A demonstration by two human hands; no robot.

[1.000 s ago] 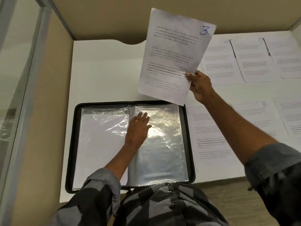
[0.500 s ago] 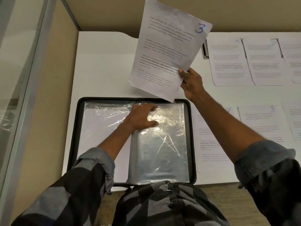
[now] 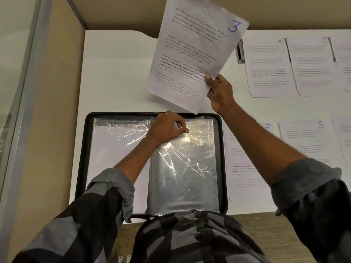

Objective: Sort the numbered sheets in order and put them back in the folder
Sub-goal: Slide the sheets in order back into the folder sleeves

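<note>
In the head view, the black zip folder point(image 3: 224, 158) lies open on the white table point(image 3: 117, 73). Its left pocket point(image 3: 114, 149) holds a white page, and the right plastic sleeve point(image 3: 186, 177) is clear and creased. The left hand point(image 3: 167, 128) pinches this sleeve near its top with curled thumb and forefinger. The right hand point(image 3: 220, 92) grips the edge of the sheet marked 3 point(image 3: 195, 50), held tilted above the folder's far rim. Sheets 4 point(image 3: 267, 69), 5 point(image 3: 313, 69), 7 point(image 3: 245, 168) and 8 point(image 3: 307, 137) lie flat to the right.
</note>
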